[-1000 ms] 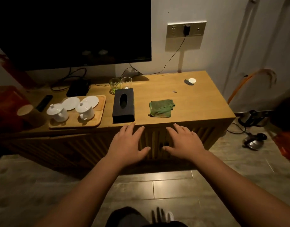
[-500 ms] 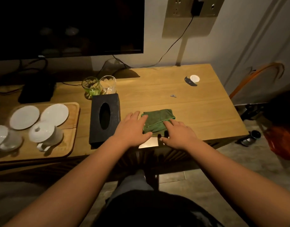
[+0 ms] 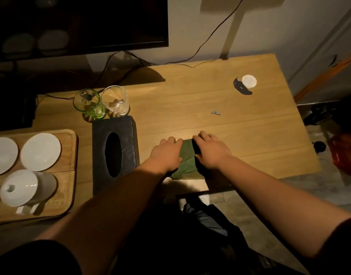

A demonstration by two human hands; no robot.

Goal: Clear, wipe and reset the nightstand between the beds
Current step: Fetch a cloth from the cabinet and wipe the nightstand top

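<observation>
A folded green cloth (image 3: 187, 158) lies near the front edge of the wooden cabinet top (image 3: 240, 132). My left hand (image 3: 166, 153) presses on its left side and my right hand (image 3: 212, 150) on its right side. The fingers of both hands curl over the cloth's far edge, gripping it. Most of the cloth is hidden under my hands; only a middle strip and the near edge show.
A black tissue box (image 3: 115, 153) stands just left of my left hand. Behind it are a green glass (image 3: 89, 104) and a clear glass (image 3: 116, 102). A wooden tray (image 3: 68, 175) at the left carries white saucers and a lidded cup (image 3: 22, 187). A white disc (image 3: 249, 81) lies at the far right.
I have come closer and my view has tilted down onto the cabinet top. Both hands went from hovering before the cabinet front to resting on the green cloth, then closed over its far edge.
</observation>
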